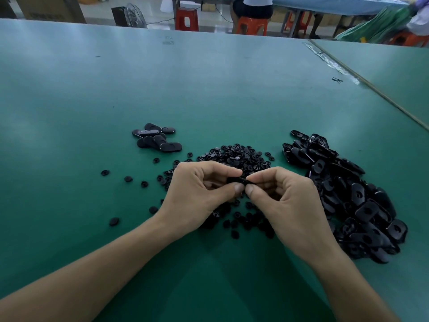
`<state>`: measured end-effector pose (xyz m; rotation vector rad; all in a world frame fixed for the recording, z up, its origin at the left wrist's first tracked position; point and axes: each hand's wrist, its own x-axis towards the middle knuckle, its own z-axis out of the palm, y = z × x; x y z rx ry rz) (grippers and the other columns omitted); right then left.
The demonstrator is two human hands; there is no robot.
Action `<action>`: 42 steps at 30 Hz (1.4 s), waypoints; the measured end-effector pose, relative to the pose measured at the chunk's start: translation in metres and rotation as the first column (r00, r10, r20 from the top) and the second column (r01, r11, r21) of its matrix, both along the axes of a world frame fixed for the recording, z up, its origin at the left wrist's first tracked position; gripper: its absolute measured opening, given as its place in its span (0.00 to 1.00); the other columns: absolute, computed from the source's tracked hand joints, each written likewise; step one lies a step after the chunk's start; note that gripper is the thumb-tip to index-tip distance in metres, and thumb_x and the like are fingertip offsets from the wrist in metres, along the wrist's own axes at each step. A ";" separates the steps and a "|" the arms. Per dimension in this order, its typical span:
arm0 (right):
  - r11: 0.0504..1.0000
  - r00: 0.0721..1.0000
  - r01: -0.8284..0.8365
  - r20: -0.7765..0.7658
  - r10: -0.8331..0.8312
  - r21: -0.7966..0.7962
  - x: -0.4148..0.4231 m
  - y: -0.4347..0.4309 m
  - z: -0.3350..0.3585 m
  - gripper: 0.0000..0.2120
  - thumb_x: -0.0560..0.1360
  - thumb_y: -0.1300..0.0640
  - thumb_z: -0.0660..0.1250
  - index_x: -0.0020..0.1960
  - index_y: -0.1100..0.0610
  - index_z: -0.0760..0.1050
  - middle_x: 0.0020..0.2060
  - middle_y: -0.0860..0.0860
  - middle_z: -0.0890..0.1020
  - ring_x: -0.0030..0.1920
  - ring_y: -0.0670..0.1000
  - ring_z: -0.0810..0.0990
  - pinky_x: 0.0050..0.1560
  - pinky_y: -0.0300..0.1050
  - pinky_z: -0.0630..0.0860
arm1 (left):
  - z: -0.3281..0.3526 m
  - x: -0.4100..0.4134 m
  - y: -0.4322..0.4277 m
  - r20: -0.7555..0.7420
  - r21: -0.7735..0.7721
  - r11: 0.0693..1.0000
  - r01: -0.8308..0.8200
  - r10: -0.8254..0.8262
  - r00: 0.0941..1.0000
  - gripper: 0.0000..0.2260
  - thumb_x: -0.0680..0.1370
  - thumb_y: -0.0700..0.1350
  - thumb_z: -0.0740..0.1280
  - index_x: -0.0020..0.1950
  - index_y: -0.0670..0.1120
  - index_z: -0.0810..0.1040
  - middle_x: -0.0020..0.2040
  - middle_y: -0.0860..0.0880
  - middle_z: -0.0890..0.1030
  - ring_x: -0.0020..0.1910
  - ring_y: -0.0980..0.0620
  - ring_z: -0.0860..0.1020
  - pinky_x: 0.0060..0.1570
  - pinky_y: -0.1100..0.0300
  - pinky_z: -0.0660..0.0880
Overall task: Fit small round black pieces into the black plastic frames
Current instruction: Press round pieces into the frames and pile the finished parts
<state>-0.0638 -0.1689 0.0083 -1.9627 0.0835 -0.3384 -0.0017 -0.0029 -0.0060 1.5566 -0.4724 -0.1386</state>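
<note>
A black plastic frame (239, 181) is pinched between my left hand (199, 194) and my right hand (285, 201), thumbs and fingertips meeting over it just above the table. Most of the frame is hidden by my fingers; whether a round piece sits in it I cannot tell. Behind and under my hands spreads a heap of small round black pieces (236, 156), with strays (127, 178) scattered left. A big pile of black frames (343, 194) lies to the right. A small cluster of frames (155, 138) lies at the back left.
The green table (209, 89) stretches far ahead and to the left. A seam with a strip of tape (332, 63) runs diagonally at the right. Red stools (186, 18), a fan (130, 16) and a seated person stand beyond the far edge.
</note>
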 end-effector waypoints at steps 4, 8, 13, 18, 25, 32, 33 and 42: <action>1.000 1.000 -0.006 0.010 0.006 -0.018 0.000 -0.001 0.000 0.08 0.74 0.61 0.75 0.44 0.47 0.82 0.38 0.43 0.85 0.39 0.44 0.84 0.42 0.39 0.81 | -0.001 0.000 0.001 0.013 0.007 1.000 -0.010 0.010 1.000 0.10 0.69 0.42 0.78 0.47 0.54 0.87 0.40 0.49 0.87 0.38 0.50 0.85 0.43 0.59 0.82; 0.999 0.999 -0.012 0.030 0.013 -0.036 0.001 -0.001 0.000 0.09 0.73 0.62 0.75 0.45 0.47 0.83 0.39 0.42 0.86 0.40 0.43 0.85 0.42 0.37 0.81 | -0.001 0.000 -0.001 0.031 0.021 0.999 -0.050 0.049 0.998 0.09 0.67 0.42 0.77 0.44 0.53 0.86 0.37 0.49 0.86 0.36 0.52 0.84 0.41 0.58 0.83; 0.998 0.999 -0.022 0.045 0.025 -0.055 0.000 0.000 0.002 0.10 0.74 0.62 0.75 0.46 0.47 0.83 0.38 0.41 0.86 0.40 0.44 0.85 0.43 0.38 0.81 | 0.000 0.000 -0.002 0.085 0.043 0.995 -0.087 0.083 0.993 0.07 0.67 0.41 0.77 0.40 0.52 0.85 0.35 0.51 0.85 0.33 0.55 0.83 0.38 0.60 0.82; 0.995 0.997 0.029 0.072 -0.022 -0.093 0.000 0.001 0.005 0.09 0.75 0.61 0.73 0.48 0.46 0.83 0.39 0.38 0.85 0.41 0.41 0.84 0.44 0.35 0.80 | 0.002 0.003 -0.002 0.084 0.044 0.992 -0.117 0.113 0.990 0.08 0.68 0.42 0.76 0.43 0.53 0.85 0.37 0.50 0.86 0.35 0.52 0.83 0.40 0.55 0.83; 0.864 0.964 0.263 0.092 -0.248 -0.429 -0.002 -0.009 0.004 0.07 0.77 0.60 0.69 0.53 0.53 0.83 0.43 0.44 0.80 0.43 0.43 0.79 0.43 0.29 0.72 | 0.019 0.049 0.028 0.108 0.032 0.939 -0.341 0.336 0.936 0.10 0.75 0.34 0.74 0.45 0.50 0.84 0.36 0.49 0.86 0.34 0.50 0.85 0.40 0.61 0.82; 0.600 0.864 0.205 -0.146 -0.483 -0.773 -0.012 -0.013 0.017 0.17 0.77 0.51 0.62 0.65 0.47 0.76 0.58 0.52 0.73 0.59 0.56 0.67 0.57 0.52 0.66 | 0.016 0.087 0.070 0.190 0.273 0.807 -0.524 0.489 0.851 0.08 0.73 0.40 0.77 0.42 0.53 0.83 0.37 0.50 0.86 0.36 0.54 0.85 0.41 0.61 0.80; 0.599 0.851 0.184 -0.179 -0.494 -0.779 -0.013 -0.013 0.019 0.17 0.77 0.50 0.61 0.66 0.46 0.75 0.58 0.52 0.72 0.59 0.56 0.66 0.57 0.52 0.66 | 0.013 0.089 0.073 0.216 0.312 0.777 -0.547 0.502 0.837 0.07 0.73 0.42 0.77 0.41 0.54 0.83 0.37 0.52 0.85 0.35 0.57 0.84 0.42 0.64 0.79; 0.665 0.870 0.079 -0.275 -0.410 -0.743 -0.014 -0.014 0.019 0.17 0.80 0.58 0.59 0.67 0.46 0.73 0.51 0.47 0.65 0.53 0.50 0.61 0.47 0.43 0.63 | 0.002 0.091 0.081 0.373 0.513 0.561 -0.650 0.537 0.757 0.05 0.73 0.54 0.75 0.45 0.59 0.80 0.49 0.53 0.82 0.50 0.52 0.78 0.52 0.52 0.75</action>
